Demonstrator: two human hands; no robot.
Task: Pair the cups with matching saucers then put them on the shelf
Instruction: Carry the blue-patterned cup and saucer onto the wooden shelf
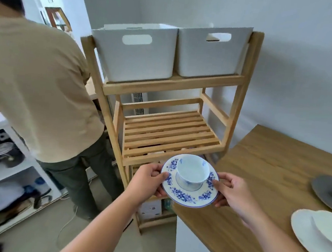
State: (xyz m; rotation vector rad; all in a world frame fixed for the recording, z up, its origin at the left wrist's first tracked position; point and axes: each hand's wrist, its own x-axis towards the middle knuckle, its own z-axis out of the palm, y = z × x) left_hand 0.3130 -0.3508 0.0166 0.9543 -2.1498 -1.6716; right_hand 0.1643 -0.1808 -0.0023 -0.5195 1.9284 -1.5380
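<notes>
While our left hand (pixel 149 177) and right hand (pixel 231 188) grip the blue-patterned saucer (pixel 187 196) carrying its cup (pixel 192 171), we should keep it level approaching the slatted shelf (pixel 170 135).

Both hands hold a blue-flowered saucer (pixel 188 192) in the air just in front of the wooden shelf (pixel 172 134). The left hand (pixel 148 179) grips its left rim and the right hand (pixel 230 189) grips its right rim. A white cup (pixel 192 171) with blue markings stands upright in the middle of the saucer. Two white bins (pixel 173 52) sit side by side on the shelf's top tier; the slatted tier below them is bare. Right of the shelf, a wooden table (pixel 257 174) carries a white plate (pixel 312 237) and a grey plate (pixel 327 195). Left of the shelf, a person in a tan shirt (pixel 38 86) stands facing away.
</notes>
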